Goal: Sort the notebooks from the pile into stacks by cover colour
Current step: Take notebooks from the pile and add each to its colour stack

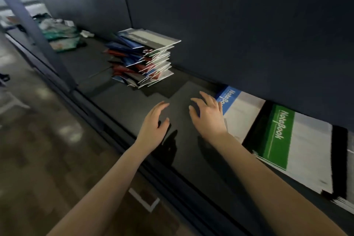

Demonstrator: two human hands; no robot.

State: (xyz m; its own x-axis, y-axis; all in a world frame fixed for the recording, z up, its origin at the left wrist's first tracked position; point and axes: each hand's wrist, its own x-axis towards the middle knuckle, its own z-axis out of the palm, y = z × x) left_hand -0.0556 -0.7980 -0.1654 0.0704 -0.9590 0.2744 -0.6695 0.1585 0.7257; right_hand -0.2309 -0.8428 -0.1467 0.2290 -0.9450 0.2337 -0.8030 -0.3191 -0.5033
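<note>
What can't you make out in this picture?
Head view:
Blue notebook: how many lie beneath it; the right hand and dark panel cover parts.
Pile: its count; edges too fine.
Greenish items far left: blurred.
Stack at right edge: cut off.

- An office: a long dark desk [118, 105] runs along a tall dark fabric partition panel [229, 30], cubicle-style.
- A grey metal post [36, 30] frames the workstation, and more desk continues past it.
- Stationery lies on the desk: a pile of notebooks [145, 59] and a green notebook [277, 132] printed "NoteBook".
- A shiny hard floor [44, 149] runs alongside the desk.
</note>
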